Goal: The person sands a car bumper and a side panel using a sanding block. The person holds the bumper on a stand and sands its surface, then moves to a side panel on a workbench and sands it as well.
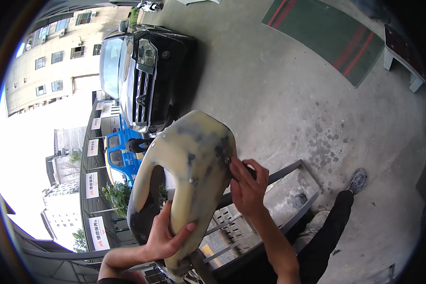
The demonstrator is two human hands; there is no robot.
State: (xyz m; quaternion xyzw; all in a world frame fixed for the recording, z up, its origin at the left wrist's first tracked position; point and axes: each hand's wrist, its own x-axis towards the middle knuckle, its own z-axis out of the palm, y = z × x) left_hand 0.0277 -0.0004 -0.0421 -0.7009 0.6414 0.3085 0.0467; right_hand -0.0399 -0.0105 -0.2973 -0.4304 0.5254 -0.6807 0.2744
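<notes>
Signs (92,184) are showing first: white upright rectangles with red marks, hanging one below another along the shopfront at 9 o'clock, and the largest one (99,233) is sitting lowest, toward 8 o'clock. A green mat (326,35) with red stripes is lying on the concrete floor (279,94) at 1 o'clock.

A cream-coloured curved body panel (187,165), smudged with dark patches, is standing at the middle of the view, propped on a grey metal stand (270,199). The left hand (163,236) is gripping the panel's lower edge at 6 o'clock, its fingers (187,229) wrapping narrowly around the rim with the thumb lying across the outer face. The right hand (248,184) is pressing against the panel's right edge at 4 o'clock from centre, fingers curling close around a small dark object that I cannot make out. A black car (146,71) is standing at 11 o'clock, with a blue truck (120,151) beside the panel at 9 o'clock.
</notes>
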